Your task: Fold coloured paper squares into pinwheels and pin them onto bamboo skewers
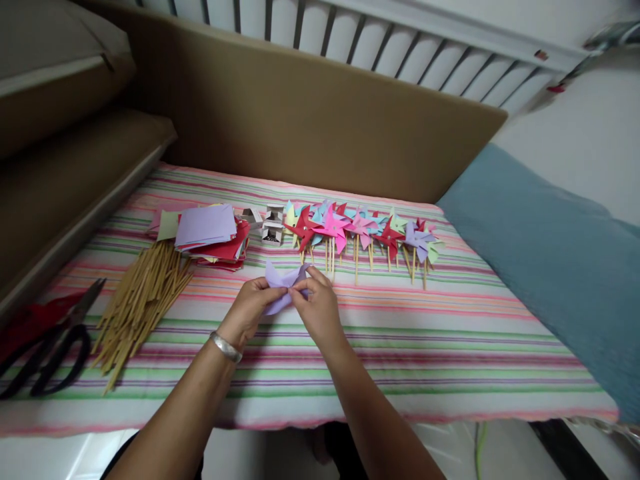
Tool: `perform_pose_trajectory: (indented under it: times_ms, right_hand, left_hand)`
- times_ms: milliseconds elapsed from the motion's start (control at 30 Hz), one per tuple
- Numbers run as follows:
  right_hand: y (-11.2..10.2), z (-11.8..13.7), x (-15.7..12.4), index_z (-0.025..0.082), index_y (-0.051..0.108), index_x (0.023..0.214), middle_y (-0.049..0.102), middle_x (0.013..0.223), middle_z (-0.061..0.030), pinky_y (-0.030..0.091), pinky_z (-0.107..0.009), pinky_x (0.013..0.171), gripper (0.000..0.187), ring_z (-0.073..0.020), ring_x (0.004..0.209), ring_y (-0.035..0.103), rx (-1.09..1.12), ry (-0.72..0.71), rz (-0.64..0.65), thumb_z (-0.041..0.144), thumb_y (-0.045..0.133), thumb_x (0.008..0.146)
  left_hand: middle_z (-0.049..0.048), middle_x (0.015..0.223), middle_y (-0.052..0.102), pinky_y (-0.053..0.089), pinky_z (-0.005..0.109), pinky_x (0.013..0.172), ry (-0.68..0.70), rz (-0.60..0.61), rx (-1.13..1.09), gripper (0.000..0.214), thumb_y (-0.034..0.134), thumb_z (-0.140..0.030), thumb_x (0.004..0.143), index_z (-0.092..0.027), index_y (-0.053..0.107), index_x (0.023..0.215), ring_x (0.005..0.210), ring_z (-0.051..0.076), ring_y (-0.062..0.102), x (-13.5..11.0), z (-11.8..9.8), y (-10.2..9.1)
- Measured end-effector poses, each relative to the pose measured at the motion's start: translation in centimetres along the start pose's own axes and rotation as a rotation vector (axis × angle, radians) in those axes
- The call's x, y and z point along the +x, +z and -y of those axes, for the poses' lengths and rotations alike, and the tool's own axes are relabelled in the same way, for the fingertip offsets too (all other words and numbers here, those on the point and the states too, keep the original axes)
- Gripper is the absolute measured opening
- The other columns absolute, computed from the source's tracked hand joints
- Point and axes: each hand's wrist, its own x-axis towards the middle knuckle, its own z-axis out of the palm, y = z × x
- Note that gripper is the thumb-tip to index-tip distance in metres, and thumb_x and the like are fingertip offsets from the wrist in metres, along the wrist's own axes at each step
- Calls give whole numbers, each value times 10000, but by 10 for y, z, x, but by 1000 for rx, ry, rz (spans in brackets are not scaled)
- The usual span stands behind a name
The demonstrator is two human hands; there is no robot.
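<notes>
Both my hands pinch a lilac paper piece (281, 279) just above the striped cloth (430, 333). My left hand (250, 308), with a silver bracelet on its wrist, grips the paper's left side. My right hand (316, 308) holds its right side with thumb and fingers closed, folding the corners toward the middle. Behind my hands lies a row of finished paper pinwheels (360, 230) on wooden sticks, in red, pink, blue, green and purple.
A stack of coloured paper squares (207, 233) lies back left. A pile of wooden sticks (137, 303) is on the left, with black scissors (50, 343) at the left edge. Small white pieces (270, 223) sit beside the pinwheels. A blue cushion (555, 260) borders the right.
</notes>
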Motion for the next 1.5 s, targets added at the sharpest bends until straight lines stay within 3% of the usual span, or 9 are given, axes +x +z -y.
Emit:
perform_pose_trajectory:
  times_ms: [100,233,300,500,633,833,1033,1233,1500]
  right_hand:
    - [-7,4,1,212,642,685,567,1205,-104,379,-463,974,10,-279,1198,460,-46,18,26,204,638,688]
    - [-29,14,6,219,604,1016,593,1171,-99,397,-445,948,332,-263,1123,517,-80,-64,-42,224,647,686]
    - [-38,19,8,227,564,1119,627,1108,-81,398,-437,938,444,-252,1061,555,-119,-129,36,198,641,683]
    - [-45,22,3,273,617,1010,705,842,-5,433,-402,845,450,-218,808,640,-253,-184,423,32,545,637]
    - [-45,15,1,283,591,1075,714,891,-13,474,-310,666,510,-227,799,654,-201,-79,451,34,531,634]
    - [-43,3,5,275,583,1062,692,827,9,473,-269,613,506,-194,750,643,12,-5,492,39,523,619]
    - [-44,-2,14,226,533,1062,604,645,51,420,-230,498,445,-144,558,571,317,214,387,126,557,629]
    - [-29,3,16,201,492,1071,599,644,47,420,-237,509,477,-148,572,562,557,334,198,195,595,605]
    - [-2,6,5,205,502,1031,542,637,69,385,-209,511,409,-109,567,515,585,281,95,203,625,642]
  left_hand:
    - [43,606,688,425,233,569,20,-54,41,165,746,-177,503,-125,717,657,547,138,583,1,-1,0]
    - [32,581,672,395,230,531,16,-71,184,151,730,-173,504,-129,716,648,510,131,552,0,-3,1]
    - [19,550,650,368,224,502,5,-8,265,126,713,-165,516,-131,712,637,479,121,520,-1,-1,1]
    - [-30,495,574,300,210,465,68,247,478,75,646,-139,576,-146,704,624,445,91,427,-1,12,0]
    - [-26,560,607,334,213,495,112,274,501,116,621,-106,578,-152,690,659,485,100,458,0,14,1]
    - [-2,691,633,408,235,583,224,239,546,217,633,-98,585,-158,641,793,595,127,530,-1,11,4]
    - [34,849,663,444,275,734,249,29,344,591,749,-211,574,-186,555,1132,777,165,600,-5,0,10]
    - [51,809,700,448,250,700,21,52,-21,340,750,-273,614,-135,678,916,718,143,616,-10,7,18]
    - [34,694,721,447,236,654,45,-78,-168,204,771,-212,561,-126,718,738,620,125,611,-4,16,15]
